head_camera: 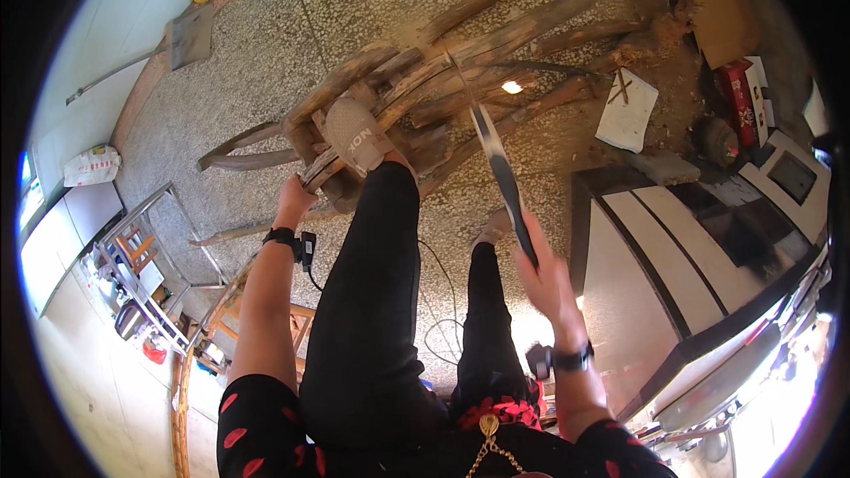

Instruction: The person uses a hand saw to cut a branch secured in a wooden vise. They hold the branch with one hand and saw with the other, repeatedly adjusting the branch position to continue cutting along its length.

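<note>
My left hand [297, 201] grips the near end of a weathered wood branch [322, 169] beside a pile of logs. My shod left foot [358, 139] presses on the wood just ahead of that hand. In my right hand [548, 279] is a long-handled bladed tool [501, 169], pointing away from me. Its thin blade [458, 73] is seen nearly edge-on and reaches over a long split log [511, 33]. Blur hides the blade's exact form, and I cannot tell whether it touches the wood.
A white-sided cabinet [624, 305] with a dark-edged top stands at right. Beyond lie a white sheet [627, 109], a red box [737, 103] and cardboard [710, 6]. A metal frame [192, 226] stands at left; a cable [451, 279] crosses the floor between my legs.
</note>
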Demonstrator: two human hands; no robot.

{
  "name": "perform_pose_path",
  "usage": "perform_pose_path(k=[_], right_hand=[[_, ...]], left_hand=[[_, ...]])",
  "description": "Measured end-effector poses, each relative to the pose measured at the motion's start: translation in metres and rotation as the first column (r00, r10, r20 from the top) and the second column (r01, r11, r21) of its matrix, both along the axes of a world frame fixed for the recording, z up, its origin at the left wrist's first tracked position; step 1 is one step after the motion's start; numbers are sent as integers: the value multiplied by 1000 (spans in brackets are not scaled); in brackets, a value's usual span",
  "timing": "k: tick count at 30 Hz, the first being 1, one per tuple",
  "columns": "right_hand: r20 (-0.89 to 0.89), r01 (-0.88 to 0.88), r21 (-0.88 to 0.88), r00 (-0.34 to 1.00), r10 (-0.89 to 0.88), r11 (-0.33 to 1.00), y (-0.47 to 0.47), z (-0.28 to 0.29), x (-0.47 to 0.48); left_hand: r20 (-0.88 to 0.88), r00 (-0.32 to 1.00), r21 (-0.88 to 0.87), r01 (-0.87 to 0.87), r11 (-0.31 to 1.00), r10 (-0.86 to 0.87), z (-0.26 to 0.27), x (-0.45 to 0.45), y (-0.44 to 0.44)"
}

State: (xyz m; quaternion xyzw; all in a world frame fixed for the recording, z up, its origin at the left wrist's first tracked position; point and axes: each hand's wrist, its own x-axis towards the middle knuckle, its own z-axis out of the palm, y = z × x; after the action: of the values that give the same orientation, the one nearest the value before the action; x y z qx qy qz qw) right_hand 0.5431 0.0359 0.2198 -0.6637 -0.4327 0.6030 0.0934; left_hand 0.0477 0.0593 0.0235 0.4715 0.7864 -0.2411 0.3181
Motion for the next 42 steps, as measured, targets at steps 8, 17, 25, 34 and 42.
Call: perform_pose_path(k=[8, 17, 25, 34, 42], right_hand=[[70, -85, 16, 994, 84, 996, 20, 38, 19], [55, -50, 135, 998, 43, 989, 18, -4, -5], [145, -80, 82, 987, 68, 993, 34, 9, -8], [107, -79, 145, 992, 64, 986, 45, -11, -30], [205, -97, 20, 974, 91, 995, 43, 13, -27]], left_hand=[[-7, 999, 50, -40, 998, 40, -2, 3, -7], [23, 998, 65, -62, 996, 61, 2, 6, -2], [-16, 999, 92, -30, 995, 31, -3, 3, -12], [35, 992, 60, -123, 991, 121, 6, 10, 0], [-23, 994, 41, -101, 994, 102, 2, 9, -8]])
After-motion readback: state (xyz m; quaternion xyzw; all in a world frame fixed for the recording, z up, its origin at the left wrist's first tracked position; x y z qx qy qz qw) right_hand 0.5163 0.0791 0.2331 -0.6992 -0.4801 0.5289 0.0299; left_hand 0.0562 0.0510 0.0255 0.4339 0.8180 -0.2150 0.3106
